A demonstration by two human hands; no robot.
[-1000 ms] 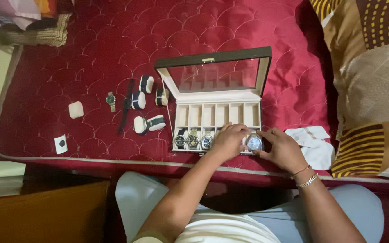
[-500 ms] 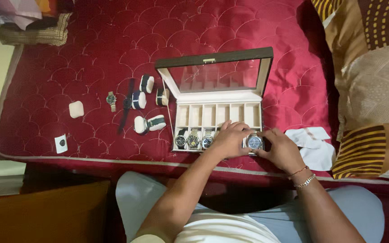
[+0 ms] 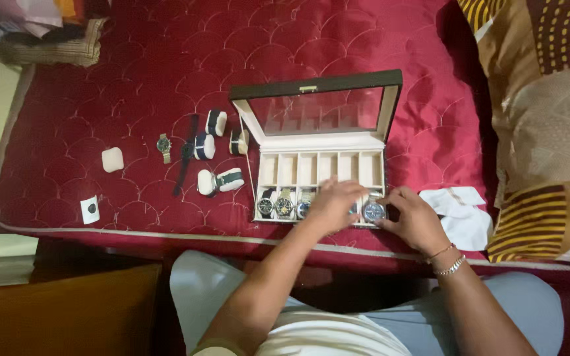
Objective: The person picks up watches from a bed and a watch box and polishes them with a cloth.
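Under left hand [image 3: 333, 206], watches [image 3: 284, 206] hidden

Both hands [image 3: 377, 209] seating blue-dial watch [image 3: 373, 211] in open watch box [image 3: 318, 142].

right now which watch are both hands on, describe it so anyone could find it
Start at the open watch box on the red bedspread. In its near row, far right, sits a blue-faced silver watch between the left hand and right hand; the other watches sit left of the hands.

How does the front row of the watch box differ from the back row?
The front row holds watches on cushions, and both hands, left hand and right hand, rest on it; the back row shows bare compartments, untouched. Both share the same cream lining inside the watch box.
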